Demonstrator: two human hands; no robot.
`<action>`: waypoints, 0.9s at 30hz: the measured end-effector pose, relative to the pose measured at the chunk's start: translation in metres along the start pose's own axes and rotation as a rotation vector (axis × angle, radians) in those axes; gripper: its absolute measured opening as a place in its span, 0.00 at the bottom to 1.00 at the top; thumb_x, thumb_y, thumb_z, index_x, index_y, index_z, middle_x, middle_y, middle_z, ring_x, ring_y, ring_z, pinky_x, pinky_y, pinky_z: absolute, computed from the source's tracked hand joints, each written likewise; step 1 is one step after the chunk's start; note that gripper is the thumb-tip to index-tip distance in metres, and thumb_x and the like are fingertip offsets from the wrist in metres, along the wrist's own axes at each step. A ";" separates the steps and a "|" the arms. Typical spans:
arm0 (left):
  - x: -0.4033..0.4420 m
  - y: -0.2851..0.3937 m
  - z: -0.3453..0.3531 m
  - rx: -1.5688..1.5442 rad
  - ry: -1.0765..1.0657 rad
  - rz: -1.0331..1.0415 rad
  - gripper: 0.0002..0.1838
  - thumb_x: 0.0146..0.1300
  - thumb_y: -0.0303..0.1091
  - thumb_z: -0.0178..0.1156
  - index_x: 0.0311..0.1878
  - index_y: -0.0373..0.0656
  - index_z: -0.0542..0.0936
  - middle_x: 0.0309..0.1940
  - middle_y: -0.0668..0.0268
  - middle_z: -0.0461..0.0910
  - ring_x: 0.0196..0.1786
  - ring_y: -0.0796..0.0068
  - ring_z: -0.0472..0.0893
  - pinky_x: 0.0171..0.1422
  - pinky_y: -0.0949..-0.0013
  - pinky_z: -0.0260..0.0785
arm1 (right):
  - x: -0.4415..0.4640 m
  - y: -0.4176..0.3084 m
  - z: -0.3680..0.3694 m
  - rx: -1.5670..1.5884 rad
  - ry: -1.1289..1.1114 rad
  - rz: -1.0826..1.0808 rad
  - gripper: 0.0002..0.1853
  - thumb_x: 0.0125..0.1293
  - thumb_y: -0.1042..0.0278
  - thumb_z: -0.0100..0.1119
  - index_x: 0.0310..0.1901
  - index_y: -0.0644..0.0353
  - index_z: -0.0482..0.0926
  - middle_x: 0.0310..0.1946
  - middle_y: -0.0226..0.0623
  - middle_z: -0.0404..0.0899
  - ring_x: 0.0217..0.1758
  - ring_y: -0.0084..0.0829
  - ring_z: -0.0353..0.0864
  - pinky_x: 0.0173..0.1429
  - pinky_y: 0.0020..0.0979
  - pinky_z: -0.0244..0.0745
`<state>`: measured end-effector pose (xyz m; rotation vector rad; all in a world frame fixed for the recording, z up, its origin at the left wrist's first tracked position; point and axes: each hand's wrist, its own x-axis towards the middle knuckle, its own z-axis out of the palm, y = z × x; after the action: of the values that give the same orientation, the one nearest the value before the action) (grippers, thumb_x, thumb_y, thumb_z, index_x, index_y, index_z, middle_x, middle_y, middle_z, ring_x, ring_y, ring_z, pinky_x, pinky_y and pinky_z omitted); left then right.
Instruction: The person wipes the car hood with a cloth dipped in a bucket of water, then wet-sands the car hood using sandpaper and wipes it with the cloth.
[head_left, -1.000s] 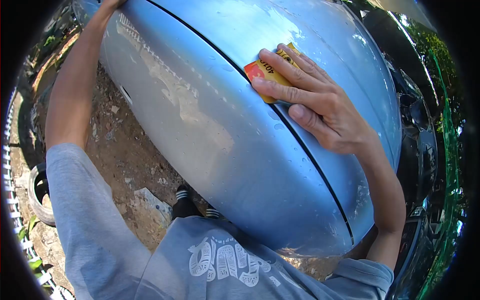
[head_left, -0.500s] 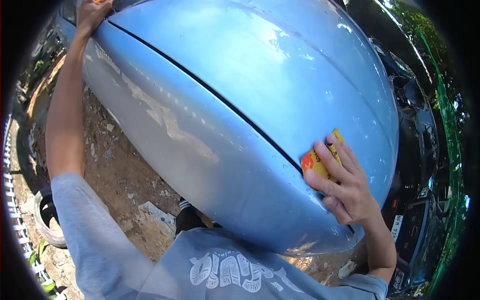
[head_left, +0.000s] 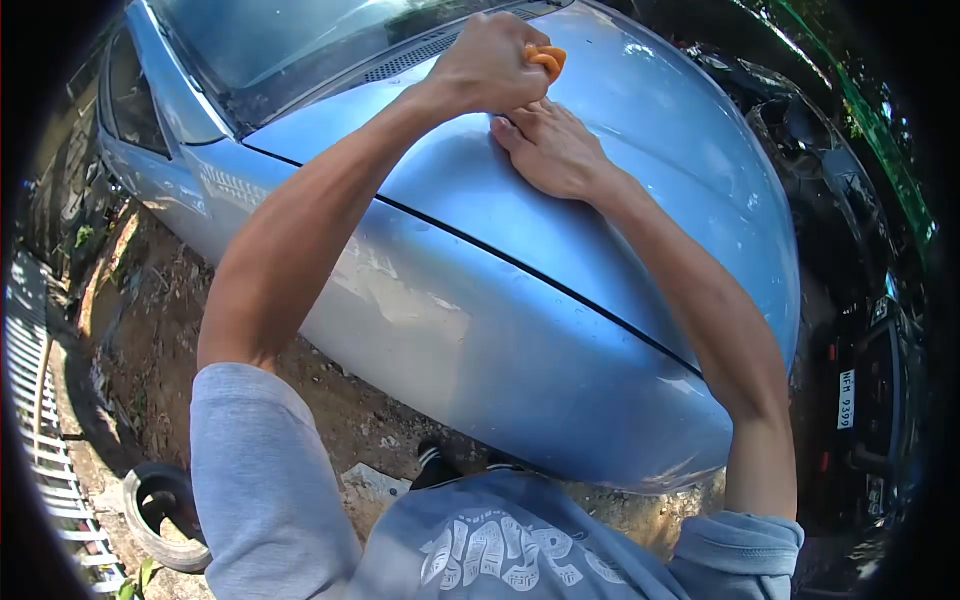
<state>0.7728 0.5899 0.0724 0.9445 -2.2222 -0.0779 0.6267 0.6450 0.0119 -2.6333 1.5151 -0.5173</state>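
**Two bare hands close together over a silver-blue car hood**

The left hand (head_left: pixel 492 65) is curled into a tight fist around a soft, folded orange piece (head_left: pixel 546 60), which bulges out from the finger side. Whether it is cloth or sponge cannot be told. That fist is above the hood (head_left: pixel 480 165), near its windshield-side edge.

Just below the fist in the view, the right hand (head_left: pixel 552 155) lies spread on the hood, back up, its thumb angled out toward the windshield side. The fingertips are hidden behind the left fist, so whether the two hands touch, and whether anything is under the right palm, cannot be told.

A black panel gap (head_left: pixel 520 268) runs along the hood's fender-side edge. Beyond it, the front fender (head_left: pixel 440 330) shows dull, uneven grey patches beside shinier blue. The windshield (head_left: pixel 290 45) and the slotted cowl grille (head_left: pixel 412 60) border the hood's rear edge.

On the ground, a worn tyre (head_left: pixel 150 535) lies near a white fence (head_left: pixel 45 450). Across the hood's far side stands a dark vehicle (head_left: pixel 875 400) with the licence plate (head_left: pixel 846 400) "NFM 9399".
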 end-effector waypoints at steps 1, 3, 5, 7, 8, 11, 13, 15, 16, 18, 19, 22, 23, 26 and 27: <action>0.002 0.002 0.009 -0.030 0.030 0.073 0.12 0.49 0.33 0.58 0.34 0.38 0.85 0.24 0.50 0.81 0.27 0.59 0.80 0.36 0.62 0.75 | -0.013 -0.017 0.007 -0.073 0.059 -0.043 0.30 0.78 0.44 0.27 0.75 0.47 0.58 0.77 0.38 0.53 0.81 0.38 0.45 0.83 0.39 0.38; -0.001 0.007 0.010 -0.083 0.015 0.099 0.10 0.47 0.32 0.56 0.28 0.37 0.84 0.20 0.49 0.78 0.21 0.56 0.74 0.31 0.60 0.71 | -0.039 -0.037 0.011 -0.180 0.139 -0.160 0.30 0.77 0.45 0.28 0.74 0.48 0.59 0.76 0.39 0.56 0.80 0.37 0.48 0.82 0.40 0.43; 0.001 0.000 0.010 -0.060 0.028 0.105 0.11 0.46 0.32 0.56 0.28 0.36 0.84 0.20 0.49 0.78 0.21 0.56 0.75 0.32 0.62 0.72 | 0.003 -0.036 -0.008 -0.043 -0.127 0.022 0.30 0.77 0.45 0.28 0.75 0.47 0.59 0.75 0.39 0.57 0.81 0.38 0.48 0.82 0.41 0.43; -0.001 -0.016 0.002 -0.003 0.108 0.145 0.11 0.51 0.30 0.60 0.36 0.35 0.84 0.26 0.52 0.82 0.28 0.59 0.81 0.41 0.68 0.77 | 0.046 -0.023 0.005 0.144 -0.338 0.212 0.29 0.77 0.45 0.28 0.74 0.45 0.60 0.75 0.38 0.57 0.81 0.38 0.48 0.82 0.41 0.44; -0.011 -0.022 -0.012 -0.003 0.099 0.134 0.11 0.51 0.30 0.60 0.36 0.35 0.84 0.26 0.52 0.82 0.28 0.59 0.81 0.41 0.68 0.77 | 0.052 -0.034 0.013 0.182 -0.288 0.206 0.29 0.78 0.45 0.28 0.74 0.44 0.61 0.75 0.37 0.57 0.81 0.37 0.48 0.82 0.41 0.44; -0.041 -0.054 -0.083 -0.234 0.281 0.193 0.04 0.54 0.24 0.56 0.29 0.37 0.80 0.20 0.60 0.76 0.25 0.79 0.73 0.31 0.69 0.66 | -0.003 -0.062 0.017 -0.074 0.094 -0.204 0.28 0.77 0.46 0.29 0.73 0.46 0.63 0.76 0.28 0.55 0.81 0.32 0.47 0.83 0.40 0.43; -0.065 -0.079 -0.122 -0.064 0.335 0.073 0.02 0.53 0.24 0.59 0.29 0.37 0.79 0.20 0.59 0.75 0.25 0.75 0.74 0.32 0.68 0.67 | 0.046 -0.060 0.017 -0.020 0.059 -0.145 0.28 0.77 0.47 0.30 0.73 0.46 0.62 0.76 0.28 0.55 0.81 0.33 0.47 0.83 0.40 0.42; -0.077 -0.121 -0.146 0.034 0.338 -0.043 0.03 0.53 0.25 0.61 0.30 0.37 0.79 0.21 0.59 0.75 0.26 0.72 0.75 0.33 0.67 0.67 | 0.089 -0.067 0.030 0.061 0.045 -0.014 0.28 0.77 0.49 0.31 0.73 0.49 0.63 0.76 0.28 0.56 0.81 0.37 0.46 0.83 0.40 0.40; -0.087 -0.151 -0.153 0.142 0.325 0.044 0.07 0.54 0.27 0.62 0.37 0.36 0.80 0.27 0.57 0.79 0.31 0.68 0.79 0.40 0.69 0.72 | 0.090 -0.094 0.029 0.005 0.026 -0.113 0.27 0.77 0.51 0.32 0.72 0.51 0.64 0.76 0.28 0.57 0.81 0.37 0.47 0.83 0.41 0.41; -0.108 -0.188 -0.171 0.260 0.338 0.128 0.13 0.56 0.29 0.62 0.44 0.36 0.81 0.34 0.56 0.83 0.36 0.64 0.84 0.48 0.71 0.77 | 0.053 -0.116 0.039 0.030 0.094 -0.306 0.27 0.77 0.52 0.33 0.72 0.51 0.64 0.76 0.29 0.57 0.81 0.38 0.47 0.82 0.41 0.41; -0.123 -0.198 -0.180 0.292 0.288 0.122 0.13 0.58 0.28 0.63 0.46 0.37 0.80 0.37 0.57 0.83 0.38 0.65 0.84 0.49 0.71 0.77 | 0.054 -0.103 0.033 0.048 0.046 -0.317 0.26 0.78 0.52 0.33 0.72 0.50 0.64 0.76 0.29 0.57 0.81 0.38 0.48 0.83 0.40 0.41; -0.151 -0.205 -0.173 0.285 0.278 0.100 0.14 0.56 0.25 0.66 0.46 0.39 0.80 0.39 0.59 0.82 0.39 0.66 0.83 0.48 0.71 0.76 | 0.106 -0.093 0.036 0.136 0.033 -0.129 0.27 0.77 0.51 0.35 0.72 0.50 0.64 0.76 0.29 0.57 0.81 0.38 0.47 0.83 0.41 0.39; -0.152 -0.196 -0.166 0.279 0.362 0.157 0.14 0.53 0.25 0.66 0.45 0.41 0.80 0.36 0.60 0.81 0.37 0.62 0.82 0.45 0.69 0.76 | 0.110 -0.104 0.044 0.039 0.079 -0.118 0.26 0.76 0.51 0.37 0.71 0.50 0.66 0.75 0.30 0.60 0.80 0.37 0.49 0.83 0.40 0.42; -0.149 -0.208 -0.164 0.232 0.500 0.246 0.16 0.49 0.26 0.68 0.44 0.43 0.80 0.35 0.61 0.81 0.35 0.58 0.82 0.42 0.66 0.75 | 0.068 -0.069 0.025 0.084 0.063 -0.291 0.25 0.76 0.52 0.38 0.70 0.50 0.69 0.73 0.30 0.62 0.79 0.35 0.54 0.82 0.40 0.46; -0.148 -0.208 -0.163 0.246 0.519 0.238 0.16 0.49 0.26 0.68 0.44 0.43 0.80 0.36 0.61 0.81 0.35 0.58 0.82 0.42 0.67 0.76 | 0.076 -0.059 0.021 0.049 0.064 -0.190 0.25 0.76 0.53 0.37 0.69 0.49 0.69 0.73 0.31 0.63 0.78 0.36 0.56 0.81 0.42 0.48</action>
<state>1.0728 0.5677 0.0423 0.7155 -1.8593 0.5052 0.7172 0.6080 0.0246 -2.7627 1.2566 -0.6486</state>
